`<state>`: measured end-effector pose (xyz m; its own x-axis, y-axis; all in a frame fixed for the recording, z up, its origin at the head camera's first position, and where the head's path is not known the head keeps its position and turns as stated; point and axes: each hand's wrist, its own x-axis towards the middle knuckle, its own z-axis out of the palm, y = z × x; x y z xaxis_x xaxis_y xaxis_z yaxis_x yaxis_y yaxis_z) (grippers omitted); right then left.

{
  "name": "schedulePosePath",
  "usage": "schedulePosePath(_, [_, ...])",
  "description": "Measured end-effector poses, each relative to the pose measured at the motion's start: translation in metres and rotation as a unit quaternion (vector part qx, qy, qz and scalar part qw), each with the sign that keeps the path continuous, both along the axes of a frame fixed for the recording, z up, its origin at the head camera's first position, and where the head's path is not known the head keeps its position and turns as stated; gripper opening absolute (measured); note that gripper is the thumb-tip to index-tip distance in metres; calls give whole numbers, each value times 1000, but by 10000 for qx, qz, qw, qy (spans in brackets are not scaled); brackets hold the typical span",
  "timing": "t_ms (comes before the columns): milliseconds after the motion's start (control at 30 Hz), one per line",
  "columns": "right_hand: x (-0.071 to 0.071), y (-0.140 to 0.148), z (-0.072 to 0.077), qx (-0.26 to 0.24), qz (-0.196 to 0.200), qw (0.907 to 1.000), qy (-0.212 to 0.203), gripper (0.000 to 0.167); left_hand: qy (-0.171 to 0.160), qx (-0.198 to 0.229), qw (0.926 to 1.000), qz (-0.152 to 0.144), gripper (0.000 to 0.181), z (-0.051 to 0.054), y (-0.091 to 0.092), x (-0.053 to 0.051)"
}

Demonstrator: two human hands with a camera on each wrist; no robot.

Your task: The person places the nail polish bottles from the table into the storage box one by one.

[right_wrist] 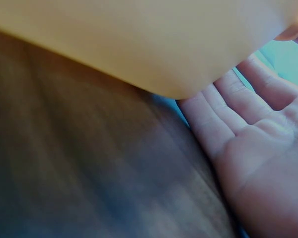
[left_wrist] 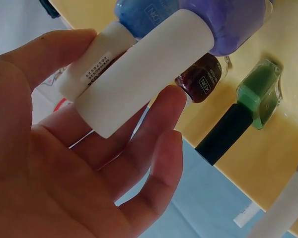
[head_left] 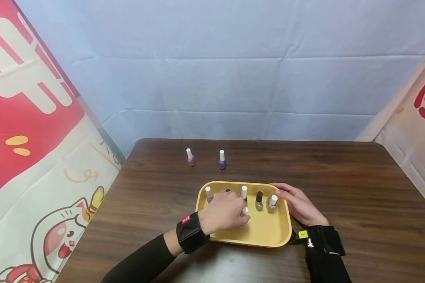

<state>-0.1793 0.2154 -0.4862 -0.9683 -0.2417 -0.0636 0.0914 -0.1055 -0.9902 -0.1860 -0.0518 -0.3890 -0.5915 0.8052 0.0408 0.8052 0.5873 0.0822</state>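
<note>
A yellow tray (head_left: 265,232) on the table contains several nail polish bottles. Over its left half, my left hand (head_left: 224,212) pinches the white cap of a blue nail polish bottle (left_wrist: 145,17) between thumb and fingers. A purple bottle (left_wrist: 238,25) with a long white cap stands nearer the wrist camera, hiding part of the blue one; whether fingers touch it I cannot tell. My right hand (head_left: 302,206) holds the tray's far right corner, thumb at the rim and fingers along the outer wall. In the right wrist view, the extended fingers (right_wrist: 248,96) pass behind that corner.
Beyond the tray stand a mauve bottle (head_left: 191,159) and a violet bottle (head_left: 222,162). Inside it are a black-capped bottle (head_left: 259,201), a clear-looking one (head_left: 271,205), a green one (left_wrist: 260,91) and a dark red one (left_wrist: 204,77). A pale cloth (head_left: 212,86) hangs behind the table.
</note>
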Motion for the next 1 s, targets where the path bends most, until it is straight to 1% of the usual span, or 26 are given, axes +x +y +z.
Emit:
schedulePosePath(333, [-1, 0, 0, 13, 2, 10000, -8, 41, 36, -205, 9998, 50, 42, 0, 2, 2])
schedulePosePath(567, [0, 0, 1, 68, -16, 10000, -54, 43, -29, -266, 9996, 95, 40, -1, 3, 3])
schedulePosePath(1000, [0, 0, 1, 24, -2, 10000, -40, 41, -100, -233, 9996, 122, 42, -3, 2, 4])
